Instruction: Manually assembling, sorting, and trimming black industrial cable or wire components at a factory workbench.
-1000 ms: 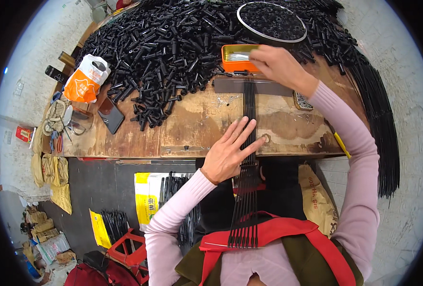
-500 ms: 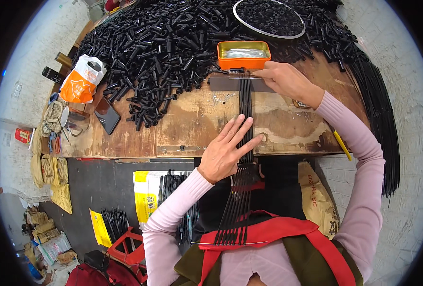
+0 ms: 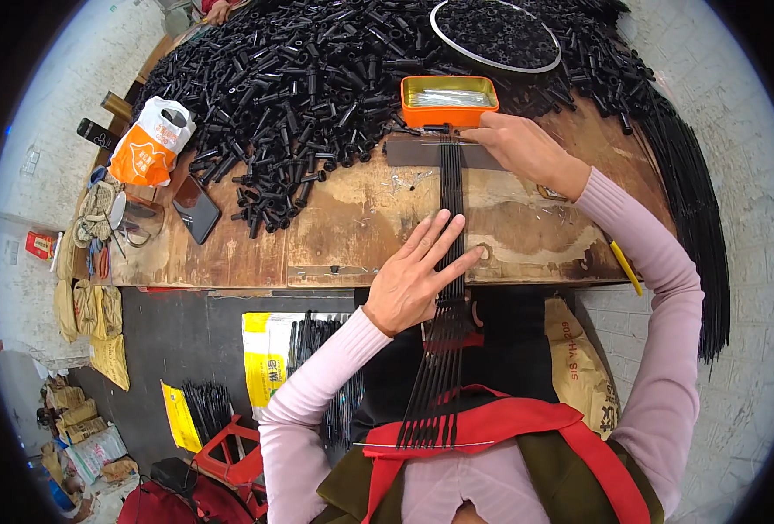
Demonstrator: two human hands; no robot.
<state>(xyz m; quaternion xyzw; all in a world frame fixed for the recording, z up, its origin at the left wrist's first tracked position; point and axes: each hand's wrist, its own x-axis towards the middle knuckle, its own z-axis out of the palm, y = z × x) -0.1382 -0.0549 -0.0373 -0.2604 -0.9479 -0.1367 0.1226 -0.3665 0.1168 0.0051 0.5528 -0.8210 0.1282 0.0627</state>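
Note:
A bundle of thin black rods (image 3: 450, 188) runs from the table toward my chest, fanning out at its near end. Crosswise through that near end lies a thin metal rod (image 3: 385, 446). My left hand (image 3: 413, 271) rests flat on the bundle at the table's front edge, fingers spread. At the bundle's far end, my right hand (image 3: 526, 148) has thumb and fingers pinched together just right of the rod tips; what they hold is too small to make out. Under the far ends lies a flat dark strip (image 3: 411, 152), with another thin metal rod across it.
An orange tin (image 3: 450, 114) of thin metal pins stands just beyond. Black tubular parts (image 3: 317, 79) are heaped behind, with a white ring (image 3: 540, 69) on them. Left are a phone (image 3: 196, 210) and a plastic bag (image 3: 149, 148); right, a yellow pen-like tool (image 3: 625, 266) and long black rods (image 3: 697, 210).
My right hand has shifted very slightly at the rod tips; the left stays flat on the bundle. Another person's hand has come into view at the far upper left.

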